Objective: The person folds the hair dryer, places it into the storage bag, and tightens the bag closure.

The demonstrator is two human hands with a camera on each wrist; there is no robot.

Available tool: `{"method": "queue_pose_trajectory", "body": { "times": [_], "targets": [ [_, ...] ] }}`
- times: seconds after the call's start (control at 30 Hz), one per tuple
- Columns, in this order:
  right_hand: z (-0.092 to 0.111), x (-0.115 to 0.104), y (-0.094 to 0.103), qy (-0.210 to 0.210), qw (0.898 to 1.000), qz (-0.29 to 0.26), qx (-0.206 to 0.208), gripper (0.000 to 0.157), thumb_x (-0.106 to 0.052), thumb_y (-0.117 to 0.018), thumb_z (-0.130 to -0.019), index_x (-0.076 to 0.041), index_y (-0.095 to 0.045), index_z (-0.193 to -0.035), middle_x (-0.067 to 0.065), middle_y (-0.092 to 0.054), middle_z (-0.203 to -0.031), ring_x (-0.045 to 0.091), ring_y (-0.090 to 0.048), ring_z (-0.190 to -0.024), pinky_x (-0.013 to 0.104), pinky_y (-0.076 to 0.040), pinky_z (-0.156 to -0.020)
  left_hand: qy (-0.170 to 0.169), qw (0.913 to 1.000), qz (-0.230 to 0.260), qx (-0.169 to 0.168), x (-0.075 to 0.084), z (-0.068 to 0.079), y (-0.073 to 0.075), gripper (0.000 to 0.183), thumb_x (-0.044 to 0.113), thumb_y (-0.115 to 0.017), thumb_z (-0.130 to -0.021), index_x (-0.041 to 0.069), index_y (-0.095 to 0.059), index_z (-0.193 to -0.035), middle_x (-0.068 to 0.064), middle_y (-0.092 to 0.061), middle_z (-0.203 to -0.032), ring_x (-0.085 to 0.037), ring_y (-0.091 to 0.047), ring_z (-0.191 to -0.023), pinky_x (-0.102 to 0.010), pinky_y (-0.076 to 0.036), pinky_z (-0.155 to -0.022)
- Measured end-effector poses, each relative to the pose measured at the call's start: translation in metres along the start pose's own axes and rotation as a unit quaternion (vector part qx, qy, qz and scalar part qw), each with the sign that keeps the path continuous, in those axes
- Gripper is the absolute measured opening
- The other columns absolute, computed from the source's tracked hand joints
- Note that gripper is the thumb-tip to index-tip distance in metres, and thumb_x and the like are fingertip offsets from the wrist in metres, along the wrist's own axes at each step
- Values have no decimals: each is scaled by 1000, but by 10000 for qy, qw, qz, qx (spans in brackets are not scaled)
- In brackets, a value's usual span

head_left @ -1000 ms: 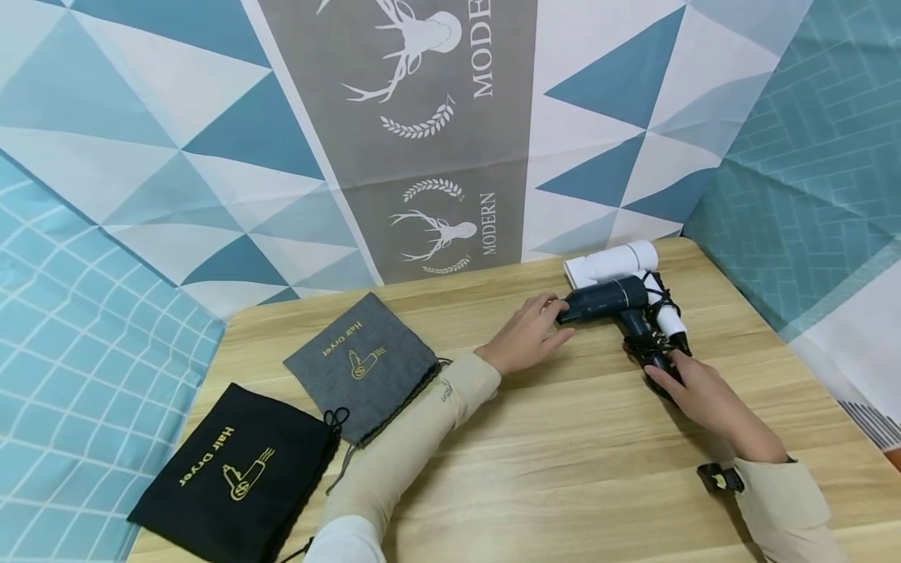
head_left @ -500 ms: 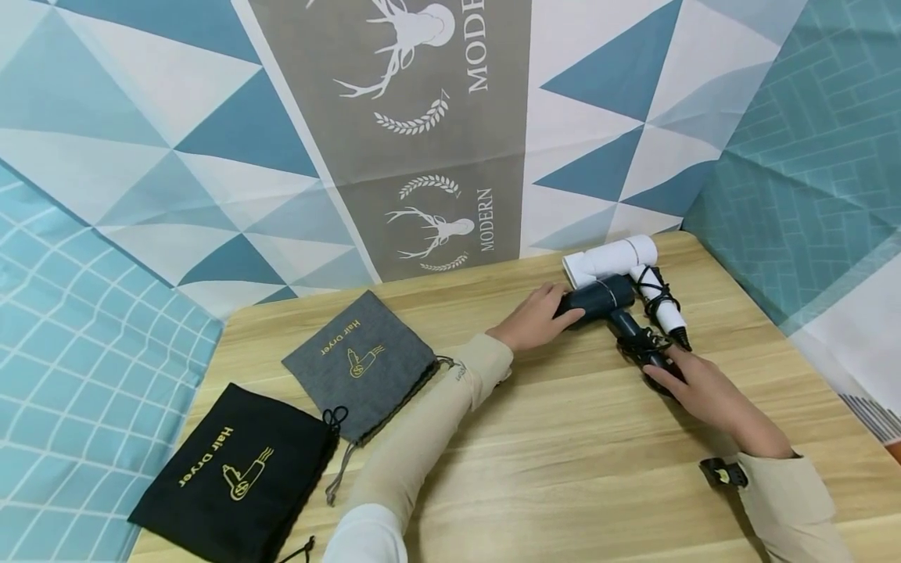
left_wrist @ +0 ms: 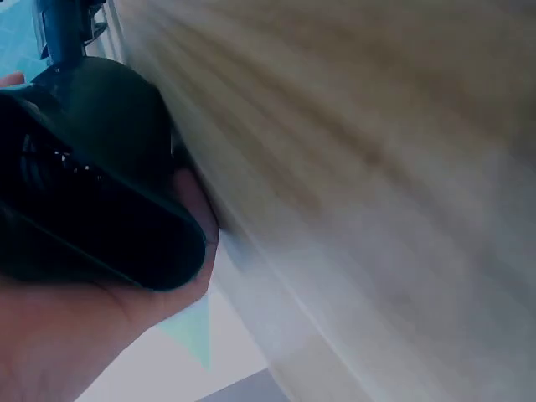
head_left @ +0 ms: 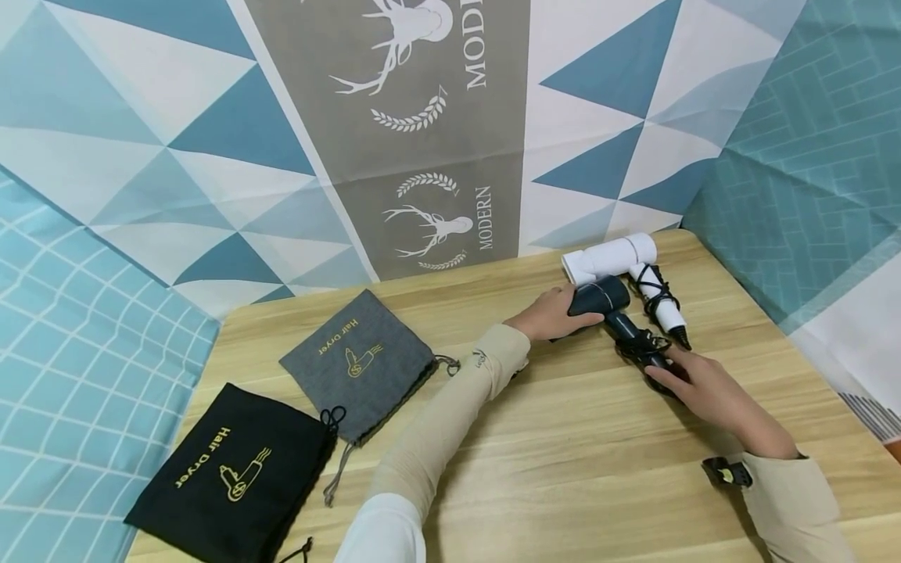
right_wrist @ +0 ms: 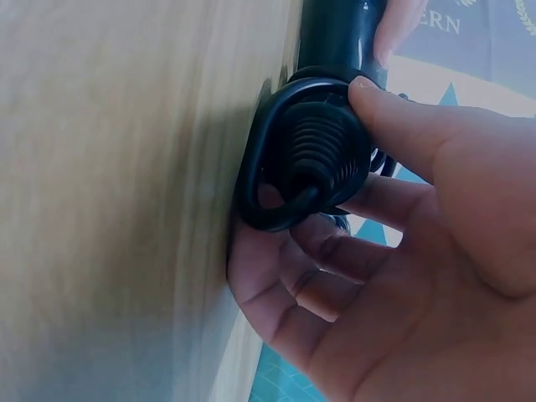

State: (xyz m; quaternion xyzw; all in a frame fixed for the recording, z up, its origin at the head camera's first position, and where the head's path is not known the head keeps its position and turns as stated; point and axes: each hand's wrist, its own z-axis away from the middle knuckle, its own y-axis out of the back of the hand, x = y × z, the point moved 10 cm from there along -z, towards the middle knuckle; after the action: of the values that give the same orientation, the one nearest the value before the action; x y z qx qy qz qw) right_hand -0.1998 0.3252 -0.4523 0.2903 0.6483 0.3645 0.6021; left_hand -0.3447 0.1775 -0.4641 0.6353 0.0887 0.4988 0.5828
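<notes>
Dark navy, a hair dryer (head_left: pixel 600 295) is held in two hands at the far right of a wooden table (head_left: pixel 563 469). Its barrel is grasped by the left hand (head_left: pixel 552 314); its handle, wrapped in black cord (head_left: pixel 637 344), is gripped near the ribbed end by the right hand (head_left: pixel 697 383). Just behind it, a white hair dryer (head_left: pixel 614 256) is seen. To the left, a grey pouch (head_left: pixel 366 379) and a black pouch (head_left: pixel 197 508), both printed "Hair Dryer", are laid flat.
</notes>
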Motion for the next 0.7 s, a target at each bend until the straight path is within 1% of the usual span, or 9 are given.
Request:
{"method": "queue_pose_trajectory", "body": {
  "times": [0.17,0.23,0.33,0.4,0.47,0.53,0.6,0.63,0.7],
  "targets": [
    [1,-4,4,116,9998,143,107,28,-31,-55,-104,-3,-59,-99,1,-48,-69,17,-45,-65,31,-36,-58,-190,9994,-195,229,6,2,2,86,66,-45,-97,6,-27,-156,-12,-40,-154,-23,-41,-140,-32,-38,-110],
    [2,-4,3,115,9997,189,78,29,-30,-55,-104,-2,-59,-99,1,-49,-70,17,-46,-65,32,-37,-59,-258,9989,-269,301,9,4,3,85,65,-44,-97,4,-30,-154,-13,-42,-152,-23,-44,-138,-31,-39,-109],
    [3,-5,1,130,9997,224,13,32,-28,-53,-105,3,-57,-104,6,-56,-76,22,-54,-70,37,-43,-61,-294,9981,-348,413,11,6,5,84,66,-43,-97,3,-32,-153,-14,-44,-151,-23,-46,-136,-31,-41,-108],
    [3,-7,1,171,9996,233,7,34,-26,-52,-105,8,-56,-108,14,-62,-84,30,-61,-78,44,-47,-65,-266,9982,-293,461,11,7,6,85,67,-42,-97,4,-32,-154,-14,-43,-152,-23,-45,-137,-32,-40,-108],
    [2,-9,1,190,9995,260,19,34,-25,-51,-106,8,-55,-107,16,-62,-86,32,-62,-81,47,-48,-66,-226,9984,-195,489,11,9,7,87,67,-42,-96,4,-30,-155,-14,-40,-153,-23,-43,-139,-32,-40,-109],
    [2,-11,3,202,9992,316,102,31,-24,-51,-106,7,-55,-103,15,-60,-83,31,-61,-79,46,-47,-65,-206,9985,-86,501,11,10,9,88,68,-42,-96,5,-29,-155,-14,-38,-155,-23,-41,-140,-33,-39,-109],
    [3,-13,6,187,9989,364,242,30,-25,-50,-106,4,-54,-99,11,-57,-79,27,-57,-74,44,-44,-63,-196,9984,53,537,11,11,12,88,69,-42,-96,5,-29,-155,-14,-37,-155,-23,-41,-140,-33,-40,-109],
    [3,-14,8,179,9985,395,321,30,-25,-50,-106,4,-54,-98,10,-55,-78,26,-54,-73,43,-43,-62,-214,9981,129,571,12,12,14,88,68,-43,-96,5,-29,-155,-14,-38,-155,-22,-42,-139,-33,-40,-108],
    [3,-15,13,184,9975,461,502,33,-26,-49,-106,6,-55,-102,12,-56,-80,28,-55,-74,44,-43,-62,-248,9973,249,638,13,13,18,87,67,-44,-96,5,-30,-155,-13,-40,-154,-22,-44,-137,-32,-41,-107]
  ]
}}
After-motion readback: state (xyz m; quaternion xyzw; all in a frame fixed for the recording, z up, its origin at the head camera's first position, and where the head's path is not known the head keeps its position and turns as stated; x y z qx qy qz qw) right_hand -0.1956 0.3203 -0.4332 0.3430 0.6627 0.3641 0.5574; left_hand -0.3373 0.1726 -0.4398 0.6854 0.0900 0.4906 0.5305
